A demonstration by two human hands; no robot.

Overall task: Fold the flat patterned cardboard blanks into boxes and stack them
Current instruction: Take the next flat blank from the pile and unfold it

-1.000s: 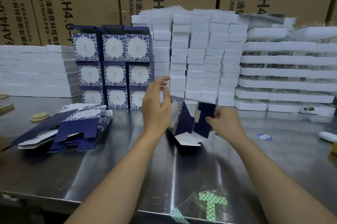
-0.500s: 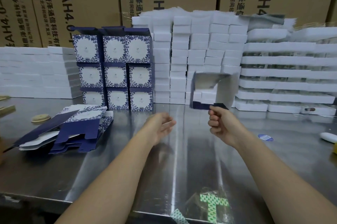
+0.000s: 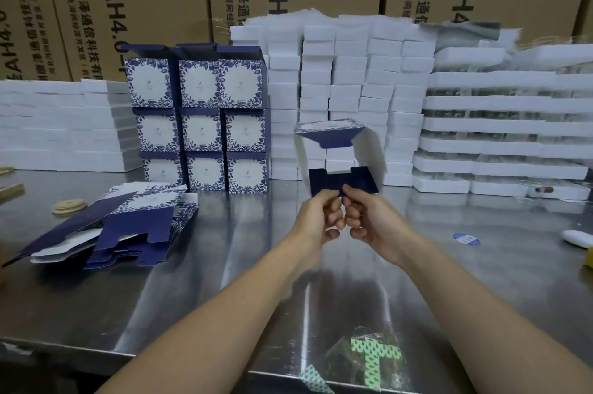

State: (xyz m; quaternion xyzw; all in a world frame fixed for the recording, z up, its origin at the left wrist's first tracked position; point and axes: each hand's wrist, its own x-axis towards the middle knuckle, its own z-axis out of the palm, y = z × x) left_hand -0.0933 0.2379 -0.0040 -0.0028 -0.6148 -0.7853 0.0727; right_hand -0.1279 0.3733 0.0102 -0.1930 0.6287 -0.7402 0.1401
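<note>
Blue box [image 3: 342,182] now pinched by left hand [image 3: 316,220] too.

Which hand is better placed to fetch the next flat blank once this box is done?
Left, probably: the flat blanks lie to the side of the left hand; the right hand would have to cross.

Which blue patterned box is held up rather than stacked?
The half-folded box: the left hand and right hand pinch its lower flap in the air, while the nine stacked boxes rest on the table.
</note>
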